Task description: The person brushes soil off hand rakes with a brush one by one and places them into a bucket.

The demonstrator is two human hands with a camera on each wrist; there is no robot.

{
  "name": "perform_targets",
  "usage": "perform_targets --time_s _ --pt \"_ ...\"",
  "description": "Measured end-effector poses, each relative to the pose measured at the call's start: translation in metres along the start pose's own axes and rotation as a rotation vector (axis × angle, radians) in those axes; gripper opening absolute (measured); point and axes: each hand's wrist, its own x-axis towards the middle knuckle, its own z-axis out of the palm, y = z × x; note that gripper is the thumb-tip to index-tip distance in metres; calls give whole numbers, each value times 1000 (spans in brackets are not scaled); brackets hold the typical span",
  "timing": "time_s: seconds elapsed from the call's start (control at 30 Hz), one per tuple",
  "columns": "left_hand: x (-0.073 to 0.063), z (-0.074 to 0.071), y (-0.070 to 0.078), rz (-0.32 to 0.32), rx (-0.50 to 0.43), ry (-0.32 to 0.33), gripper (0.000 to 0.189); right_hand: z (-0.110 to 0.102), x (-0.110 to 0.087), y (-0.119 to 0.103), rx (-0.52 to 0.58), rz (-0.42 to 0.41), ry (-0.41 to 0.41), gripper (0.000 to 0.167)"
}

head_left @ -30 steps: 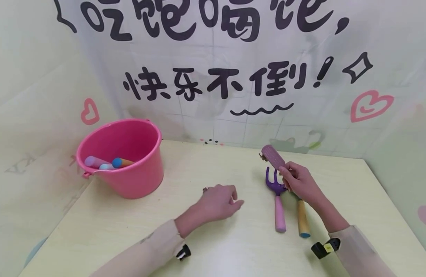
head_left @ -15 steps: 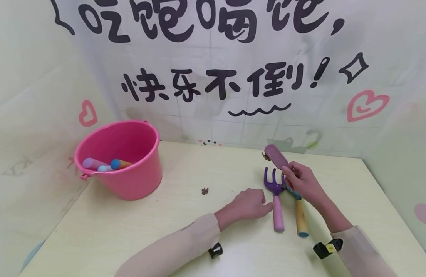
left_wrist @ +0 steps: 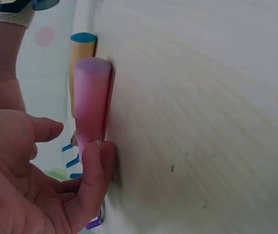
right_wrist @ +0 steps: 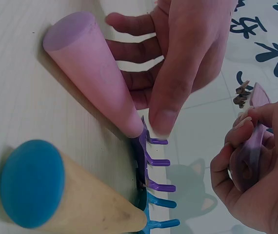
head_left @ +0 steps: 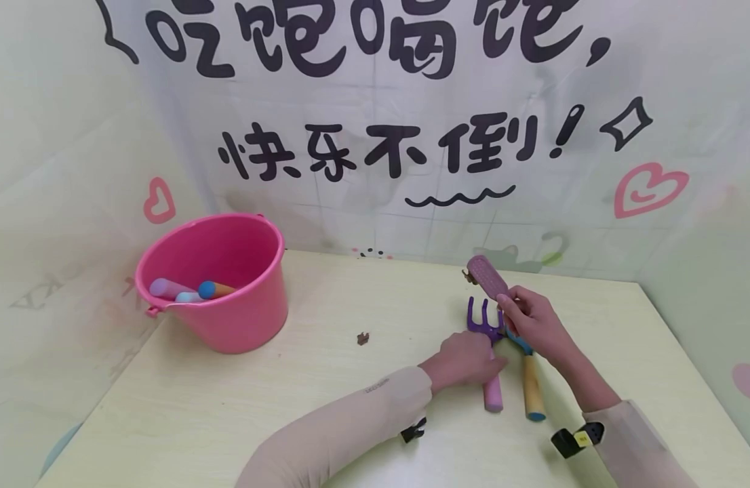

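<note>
A hand fork point(head_left: 492, 397) with purple tines and a pink handle lies on the table. My left hand point(head_left: 466, 359) is over its handle, fingers on the far side and thumb apart from it in the left wrist view. My right hand point(head_left: 531, 318) grips a mauve clip-like tool point(head_left: 487, 276) with a dotted face, raised above the table. A crumpled brown scrap point(right_wrist: 241, 94) sits at the tool's tip. Beside the fork lies a blue-headed hand rake point(head_left: 534, 390) with a wooden handle, its head partly hidden by my right hand.
A pink bucket point(head_left: 247, 318) stands at the back left of the table point(head_left: 198, 413), with several tool handles point(head_left: 170, 287) inside. Another brown scrap point(head_left: 363, 337) lies mid-table. A printed sheet point(head_left: 326, 217) hangs behind the table.
My left hand has moved right from mid-table to the pink handle, uncovering the brown scrap on the table. My right hand and the mauve tool have barely moved.
</note>
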Motion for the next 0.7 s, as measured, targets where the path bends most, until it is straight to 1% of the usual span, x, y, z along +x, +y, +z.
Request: perform_targets --time_s 0.07,0.17,0.27,0.43,0.6,0.7 --pt "4 1 5 -22 21 4 47 0 0 -1 0 2 3 19" --pt "8 5 12 -73 69 0 47 -1 -1 -2 4 2 -1 20" --pt "10 9 12 -101 89 -6 47 -1 -2 -3 8 2 -7 19" --pt "10 11 9 -87 80 2 46 -2 -5 -2 14 12 -8 18" --pt "11 10 10 -99 86 -8 41 -3 -7 -1 11 5 -6 20" --pt "12 11 8 -110 61 -16 41 -4 -7 0 4 4 -9 24"
